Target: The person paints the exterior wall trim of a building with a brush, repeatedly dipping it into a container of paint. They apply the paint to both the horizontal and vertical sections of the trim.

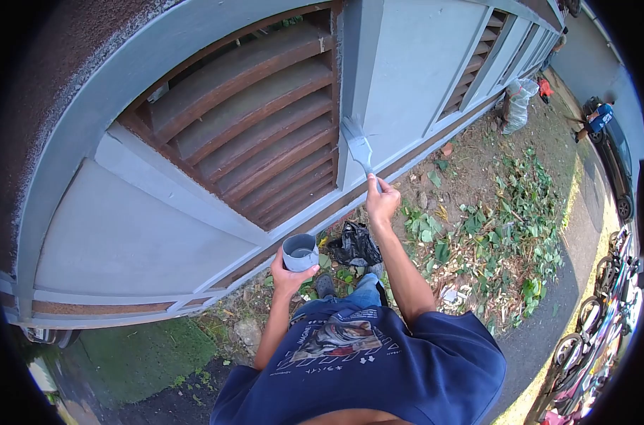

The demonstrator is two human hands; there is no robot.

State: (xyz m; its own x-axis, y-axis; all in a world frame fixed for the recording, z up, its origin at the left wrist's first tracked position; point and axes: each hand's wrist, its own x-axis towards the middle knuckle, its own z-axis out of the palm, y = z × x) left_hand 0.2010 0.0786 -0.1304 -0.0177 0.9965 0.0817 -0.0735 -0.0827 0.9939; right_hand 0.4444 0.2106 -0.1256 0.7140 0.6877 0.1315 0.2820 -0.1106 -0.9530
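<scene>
My right hand [383,203] is closed around the handle of a paintbrush [358,147]. The brush's bristles rest against the grey wooden post [352,78] beside the louvres. In my left hand [288,276] is a paint cup [300,253], grey inside and smeared with grey on the outside; its rim faces up toward me. Brown louvre slats [265,117] fill the frame to the left of the brush. A pale grey wall panel [410,71] lies to the right of the post.
A black plastic bag [356,244] lies near my feet. Leafy plants and litter [506,234] cover the ground at right. Further off are a clear sack [518,106], a person in blue [599,118], a dark car [612,159] and several bicycles [591,319].
</scene>
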